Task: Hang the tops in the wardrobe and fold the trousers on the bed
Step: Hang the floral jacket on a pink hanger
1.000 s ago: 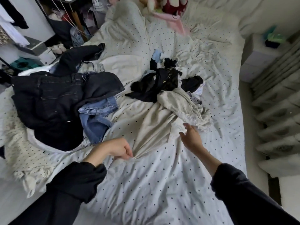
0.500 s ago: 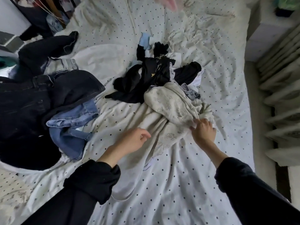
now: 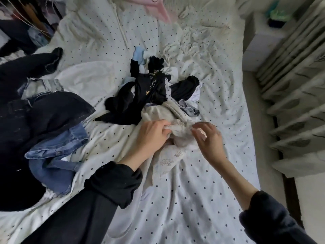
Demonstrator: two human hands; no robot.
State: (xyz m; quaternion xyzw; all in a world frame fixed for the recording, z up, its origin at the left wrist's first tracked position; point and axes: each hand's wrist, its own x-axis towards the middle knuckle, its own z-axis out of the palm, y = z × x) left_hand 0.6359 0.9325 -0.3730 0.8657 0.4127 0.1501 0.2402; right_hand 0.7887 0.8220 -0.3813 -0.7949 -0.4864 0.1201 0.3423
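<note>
A cream printed garment (image 3: 168,155) lies crumpled in the middle of the dotted bed (image 3: 184,199). My left hand (image 3: 151,136) grips a bunch of its fabric from the left. My right hand (image 3: 209,138) pinches its edge from the right, fingers curled. Behind it sits a heap of black tops (image 3: 140,97) mixed with white and pale blue pieces. On the left lie dark jeans (image 3: 44,117) over blue jeans (image 3: 58,152), with a black trouser leg (image 3: 26,67) further back.
A pink item (image 3: 158,7) lies at the head of the bed. A white nightstand (image 3: 263,37) and grey curtains (image 3: 299,103) stand to the right. Clutter and hanging clothes (image 3: 26,23) fill the upper left corner.
Both hands have moved forward and together onto the cream garment. The left hand now grips it, and the right hand has shifted left along its edge. The camera has leaned closer.
</note>
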